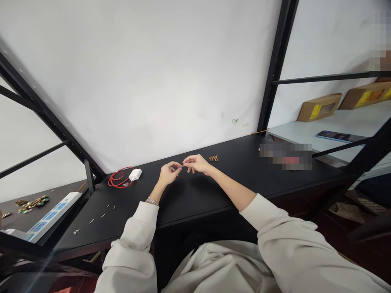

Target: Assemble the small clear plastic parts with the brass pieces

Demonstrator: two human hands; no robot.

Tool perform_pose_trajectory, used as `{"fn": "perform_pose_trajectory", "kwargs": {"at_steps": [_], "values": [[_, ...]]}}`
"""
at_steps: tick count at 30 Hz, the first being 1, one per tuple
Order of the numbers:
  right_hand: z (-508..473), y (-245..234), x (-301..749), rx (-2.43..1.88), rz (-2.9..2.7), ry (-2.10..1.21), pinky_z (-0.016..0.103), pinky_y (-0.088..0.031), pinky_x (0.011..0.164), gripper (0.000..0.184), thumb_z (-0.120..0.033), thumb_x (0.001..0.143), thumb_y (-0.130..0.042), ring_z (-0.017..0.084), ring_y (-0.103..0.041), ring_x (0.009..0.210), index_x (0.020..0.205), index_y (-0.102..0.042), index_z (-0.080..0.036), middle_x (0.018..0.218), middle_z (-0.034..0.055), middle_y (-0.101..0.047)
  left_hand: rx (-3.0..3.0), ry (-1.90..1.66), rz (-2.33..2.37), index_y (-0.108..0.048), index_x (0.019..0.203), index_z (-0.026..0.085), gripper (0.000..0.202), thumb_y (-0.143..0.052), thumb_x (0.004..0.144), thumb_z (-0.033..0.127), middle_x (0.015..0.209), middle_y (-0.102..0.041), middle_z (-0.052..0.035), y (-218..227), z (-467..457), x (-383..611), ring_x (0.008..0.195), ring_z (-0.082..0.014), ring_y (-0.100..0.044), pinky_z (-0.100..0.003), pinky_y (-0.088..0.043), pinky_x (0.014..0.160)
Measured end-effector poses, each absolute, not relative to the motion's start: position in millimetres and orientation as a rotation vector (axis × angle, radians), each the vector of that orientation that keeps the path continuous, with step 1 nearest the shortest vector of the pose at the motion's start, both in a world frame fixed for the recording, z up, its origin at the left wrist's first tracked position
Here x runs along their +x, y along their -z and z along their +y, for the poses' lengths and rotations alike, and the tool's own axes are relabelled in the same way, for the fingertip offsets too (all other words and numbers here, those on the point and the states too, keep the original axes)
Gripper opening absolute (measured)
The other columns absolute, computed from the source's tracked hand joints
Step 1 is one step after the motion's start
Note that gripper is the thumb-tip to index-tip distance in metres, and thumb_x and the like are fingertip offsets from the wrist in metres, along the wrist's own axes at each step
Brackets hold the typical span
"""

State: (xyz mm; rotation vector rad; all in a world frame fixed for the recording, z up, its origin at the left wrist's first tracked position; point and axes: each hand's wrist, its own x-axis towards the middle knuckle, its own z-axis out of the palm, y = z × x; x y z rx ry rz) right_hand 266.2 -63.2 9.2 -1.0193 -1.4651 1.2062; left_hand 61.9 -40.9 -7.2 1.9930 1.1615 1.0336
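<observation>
Over the black table [214,183], my left hand [169,173] and my right hand [196,163] meet at their fingertips. A tiny silvery piece [182,165] shows between them, pinched by the thumb and finger of my left hand. The fingertips of my right hand are closed at the other side of this piece; whether they hold a separate part is too small to tell. Beyond my right hand, a cluster of several small brown-gold pieces [214,158] sits on the tabletop.
A white charger [135,174] with a coiled red cable [113,179] lies at the left. Several small pale bits [103,215] are scattered nearer the left edge. Black metal posts [273,65] frame the table. A white power strip [55,215] is on the neighbouring left table.
</observation>
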Motion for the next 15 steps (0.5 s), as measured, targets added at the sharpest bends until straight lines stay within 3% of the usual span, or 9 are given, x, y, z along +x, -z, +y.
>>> {"fn": "perform_pose_trajectory", "kwargs": {"at_steps": [4,7,15], "values": [[-56,-7,275,-1.246,-1.525,-0.95,0.018,-0.049,0.044,0.006,-0.015,0.085,-0.073,0.012,-0.068,0.056,0.09,-0.073,-0.013,0.089,0.0084,-0.077,2.016,-1.053,1.14,-0.073,0.09,0.018,0.023,-0.074,0.079,0.039,0.091,-0.076,-0.0057,7,-40,62,0.05,-0.0113,-0.061,-0.025,-0.044,0.046],[-45,-7,296,-1.508,-1.465,-0.649,0.019,-0.053,0.054,0.007,-0.008,0.078,-0.074,0.013,-0.07,0.062,0.083,-0.074,-0.013,0.089,0.0091,-0.077,2.013,-1.059,1.14,-0.073,0.089,0.018,0.023,-0.074,0.078,0.038,0.092,-0.076,-0.0059,6,-41,63,0.049,-0.0103,-0.059,-0.025,-0.044,0.047],[-27,-7,350,-1.554,-0.945,-0.642,0.019,-0.049,0.042,0.03,-0.007,0.077,-0.066,0.013,-0.067,0.054,0.106,-0.075,-0.012,0.097,0.0109,-0.076,2.012,-1.055,1.121,-0.073,0.089,0.019,0.025,-0.075,0.076,0.04,0.092,-0.075,-0.0058,8,-39,62,0.051,-0.0102,-0.058,-0.025,-0.043,0.049]]}}
